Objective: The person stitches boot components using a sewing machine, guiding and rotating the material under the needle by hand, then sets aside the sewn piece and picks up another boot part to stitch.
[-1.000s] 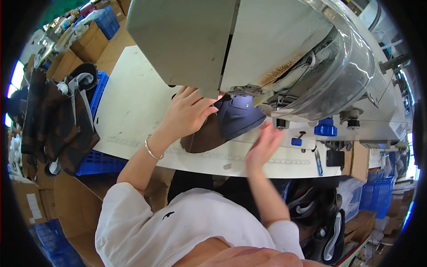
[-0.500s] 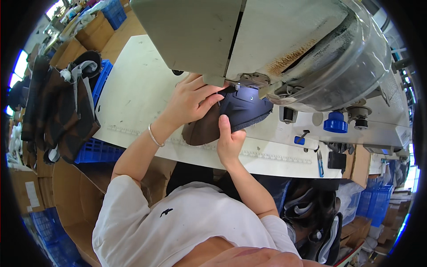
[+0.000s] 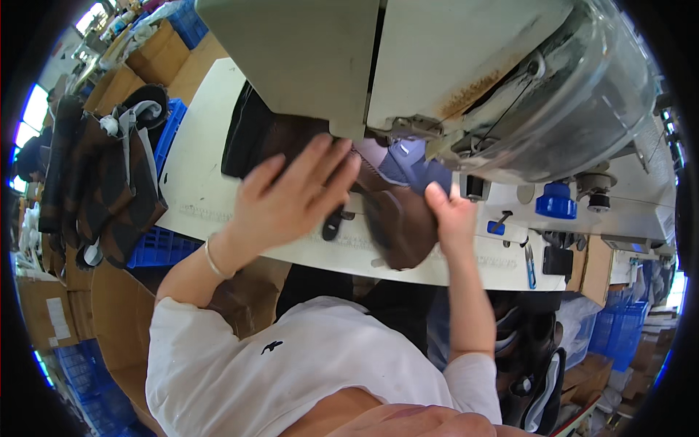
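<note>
Under the needle area of a sewing machine [image 3: 306, 62] lies a brown leather boot upper [image 3: 402, 226] with a blue-grey part [image 3: 416, 162] near the needle. My right hand [image 3: 456, 222] grips the upper's right edge, thumb on top, the other fingers partly hidden. My left hand [image 3: 291, 197] is flat with fingers spread, smeared by motion, over the upper's left side. From beneath that hand a dark section [image 3: 244, 138] of the piece reaches left across the white table [image 3: 196, 138]. A small black strap [image 3: 332, 224] pokes out below the hand.
At left, brown-and-black leather pieces [image 3: 102, 182] hang over a blue crate [image 3: 164, 247]. Blue-handled snips [image 3: 530, 268] and a black box [image 3: 558, 262] lie at the table's right. Dark uppers [image 3: 528, 357] are piled below right. A cardboard box [image 3: 116, 328] stands lower left.
The upper has been turned and spread out, its dark section now reaching left. My left hand has let go of the piece and opened; my right hand has moved right along it.
</note>
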{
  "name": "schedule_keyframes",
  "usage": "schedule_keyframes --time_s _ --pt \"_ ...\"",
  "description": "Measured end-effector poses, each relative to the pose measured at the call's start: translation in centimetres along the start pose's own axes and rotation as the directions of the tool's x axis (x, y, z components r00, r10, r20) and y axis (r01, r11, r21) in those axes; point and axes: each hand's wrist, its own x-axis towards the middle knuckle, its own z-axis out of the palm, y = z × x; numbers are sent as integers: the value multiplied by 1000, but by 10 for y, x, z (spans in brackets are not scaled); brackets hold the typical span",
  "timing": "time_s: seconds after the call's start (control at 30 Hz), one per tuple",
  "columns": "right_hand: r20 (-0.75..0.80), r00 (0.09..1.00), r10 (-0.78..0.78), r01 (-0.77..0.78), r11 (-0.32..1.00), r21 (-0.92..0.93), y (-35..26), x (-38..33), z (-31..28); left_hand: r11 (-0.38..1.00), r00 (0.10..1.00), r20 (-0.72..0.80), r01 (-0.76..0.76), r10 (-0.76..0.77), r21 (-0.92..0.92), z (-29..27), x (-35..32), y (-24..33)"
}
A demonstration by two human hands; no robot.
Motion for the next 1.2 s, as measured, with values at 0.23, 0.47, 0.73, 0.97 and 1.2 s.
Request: schedule_keyframes --time_s 0.23,0.47,0.73,0.97,1.2 --pt "116 993 -4 22 987 -158 -14 33 -33 977 980 197 -82 42 198 -27 17 29" --pt "127 992 19 -8 997 -83 -8 31 -32 974 992 76 -113 99 197 -16 12 24" --pt "166 981 100 -92 994 -55 -11 34 -31 988 997 67 -59 50 144 -12 15 25" --pt "172 984 40 -38 999 -13 -2 30 -29 996 1000 8 -23 22 89 -5 12 19" --pt "166 986 20 -24 1000 20 -3 27 -22 1000 999 -49 14 -14 -2 0 15 14"
